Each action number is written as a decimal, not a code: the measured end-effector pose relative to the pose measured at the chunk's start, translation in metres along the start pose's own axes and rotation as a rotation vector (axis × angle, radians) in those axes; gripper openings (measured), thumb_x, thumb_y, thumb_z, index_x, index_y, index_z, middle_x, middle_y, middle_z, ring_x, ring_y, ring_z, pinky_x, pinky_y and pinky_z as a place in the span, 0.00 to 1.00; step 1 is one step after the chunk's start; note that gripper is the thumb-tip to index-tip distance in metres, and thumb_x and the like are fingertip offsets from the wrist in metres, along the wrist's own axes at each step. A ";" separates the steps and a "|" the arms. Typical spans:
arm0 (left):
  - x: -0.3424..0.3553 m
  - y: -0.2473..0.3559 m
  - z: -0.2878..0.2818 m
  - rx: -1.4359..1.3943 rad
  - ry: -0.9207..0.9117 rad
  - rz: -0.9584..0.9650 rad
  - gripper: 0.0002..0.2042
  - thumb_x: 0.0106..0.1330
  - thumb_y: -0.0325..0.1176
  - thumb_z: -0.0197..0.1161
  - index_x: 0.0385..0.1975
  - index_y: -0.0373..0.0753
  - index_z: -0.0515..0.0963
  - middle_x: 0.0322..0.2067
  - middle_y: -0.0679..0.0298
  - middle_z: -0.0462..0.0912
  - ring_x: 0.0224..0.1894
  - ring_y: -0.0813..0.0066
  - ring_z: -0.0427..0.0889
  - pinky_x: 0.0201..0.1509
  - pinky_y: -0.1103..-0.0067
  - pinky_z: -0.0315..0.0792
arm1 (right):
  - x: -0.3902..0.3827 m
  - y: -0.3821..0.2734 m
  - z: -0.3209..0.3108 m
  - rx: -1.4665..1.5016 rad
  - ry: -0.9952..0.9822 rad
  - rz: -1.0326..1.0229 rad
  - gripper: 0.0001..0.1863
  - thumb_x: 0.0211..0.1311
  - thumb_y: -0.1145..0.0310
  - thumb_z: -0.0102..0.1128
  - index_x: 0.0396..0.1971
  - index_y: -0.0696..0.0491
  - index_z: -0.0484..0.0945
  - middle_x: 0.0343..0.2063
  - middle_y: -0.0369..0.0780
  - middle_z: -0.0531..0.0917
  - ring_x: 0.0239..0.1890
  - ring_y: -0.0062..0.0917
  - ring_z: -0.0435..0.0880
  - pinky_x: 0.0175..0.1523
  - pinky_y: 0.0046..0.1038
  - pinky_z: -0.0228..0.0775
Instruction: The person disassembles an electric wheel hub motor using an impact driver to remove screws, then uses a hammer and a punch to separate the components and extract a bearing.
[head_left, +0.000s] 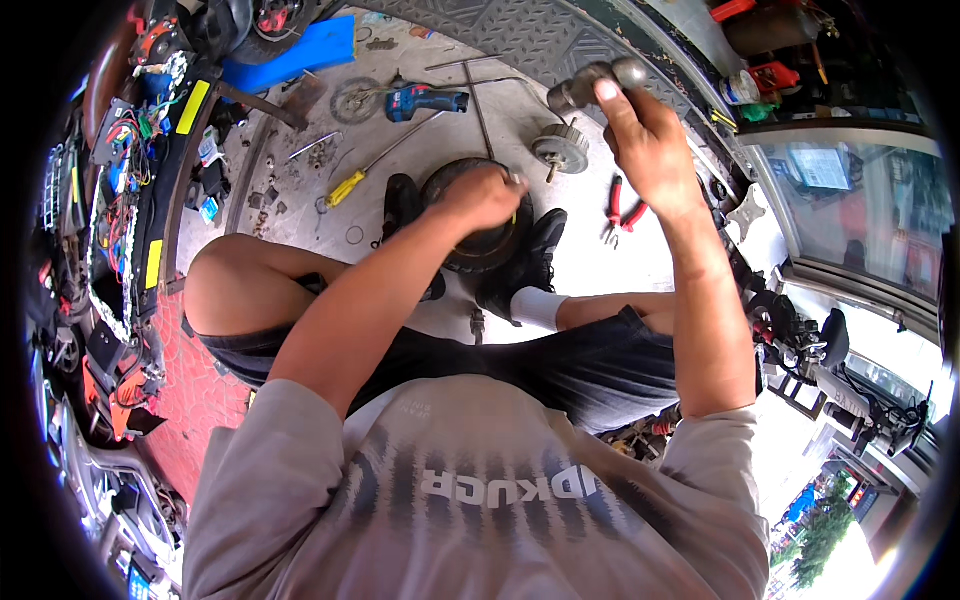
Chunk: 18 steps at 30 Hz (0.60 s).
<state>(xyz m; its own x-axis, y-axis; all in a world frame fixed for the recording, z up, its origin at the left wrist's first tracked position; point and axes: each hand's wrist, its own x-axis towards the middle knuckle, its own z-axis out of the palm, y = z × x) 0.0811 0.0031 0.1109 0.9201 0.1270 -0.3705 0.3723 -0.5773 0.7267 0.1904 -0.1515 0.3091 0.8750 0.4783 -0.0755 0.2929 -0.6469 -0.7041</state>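
Observation:
My right hand [650, 150] is raised at the right, closed around a ball-peen hammer whose metal head [600, 85] shows by the thumb; its handle is hidden. Over a small wheel with a black tyre [470, 262], my left hand [485, 197] is closed. A small metallic tip seems to show at its fingers, but what it holds is unclear. The wheel lies between my black shoes [535, 260]. Just beyond it sits a round grey metal hub part with a shaft [560, 150]. Red-handled pliers [622, 210] rest on the floor below my right hand.
A yellow-handled screwdriver [346, 188], a blue power tool [415, 102] and a long metal rod [477, 110] lie on the pale floor. A blue panel [290, 58] is at the far left. Cluttered parts line the left side; a glass cabinet [850, 205] stands at right.

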 end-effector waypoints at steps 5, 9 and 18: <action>-0.087 -0.015 0.049 -0.045 -0.128 0.492 0.18 0.66 0.46 0.70 0.22 0.36 0.83 0.27 0.51 0.81 0.37 0.50 0.79 0.46 0.59 0.74 | -0.046 0.029 0.016 0.280 -0.017 0.082 0.23 0.77 0.49 0.58 0.45 0.57 0.84 0.17 0.30 0.73 0.22 0.14 0.70 0.28 0.25 0.63; -0.106 -0.031 0.077 -0.044 -0.064 0.624 0.17 0.63 0.38 0.71 0.18 0.36 0.76 0.23 0.57 0.76 0.35 0.55 0.76 0.42 0.62 0.72 | -0.077 0.044 0.023 0.366 0.020 0.067 0.23 0.80 0.50 0.55 0.34 0.56 0.79 0.17 0.30 0.72 0.18 0.12 0.65 0.23 0.20 0.56; -0.082 -0.041 0.044 0.338 -0.384 0.836 0.09 0.61 0.36 0.67 0.21 0.40 0.83 0.27 0.61 0.82 0.45 0.58 0.78 0.45 0.64 0.77 | -0.131 0.058 0.024 0.267 0.083 0.061 0.20 0.79 0.52 0.57 0.43 0.58 0.82 0.19 0.27 0.72 0.21 0.10 0.65 0.26 0.19 0.56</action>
<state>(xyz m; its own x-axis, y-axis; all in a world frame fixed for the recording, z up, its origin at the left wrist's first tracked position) -0.0153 -0.0193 0.0862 0.7468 -0.6648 -0.0180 -0.4915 -0.5699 0.6585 0.0832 -0.2378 0.2614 0.9195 0.3863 -0.0733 0.1365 -0.4885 -0.8618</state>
